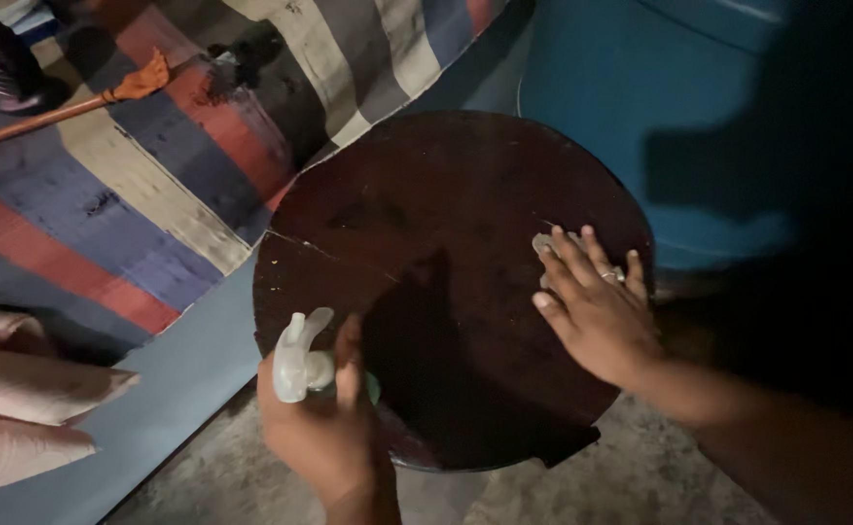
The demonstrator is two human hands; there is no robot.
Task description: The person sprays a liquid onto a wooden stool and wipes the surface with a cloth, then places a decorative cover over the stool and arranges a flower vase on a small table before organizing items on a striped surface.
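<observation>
A striped mat (135, 185) lies to my left with a broom (67, 107) across it, a blue barrel (640, 107) stands ahead, and pink folded cloth (28, 399) sits beside me.

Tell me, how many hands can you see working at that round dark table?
2. The left hand holds a spray bottle at the near edge of the round table. The right hand presses a small cloth flat on the table's right side. No others show.
</observation>
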